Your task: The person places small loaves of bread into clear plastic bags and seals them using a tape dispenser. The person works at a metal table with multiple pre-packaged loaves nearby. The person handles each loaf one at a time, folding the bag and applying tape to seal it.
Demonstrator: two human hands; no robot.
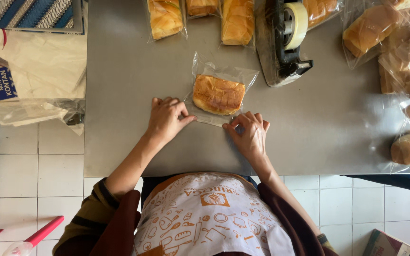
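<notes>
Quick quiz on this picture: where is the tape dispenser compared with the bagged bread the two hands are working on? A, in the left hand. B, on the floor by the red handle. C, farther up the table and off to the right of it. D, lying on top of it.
C: the tape dispenser stands on the metal table beyond and to the right of the bagged bread, whose near edge the left hand and right hand press.
</notes>
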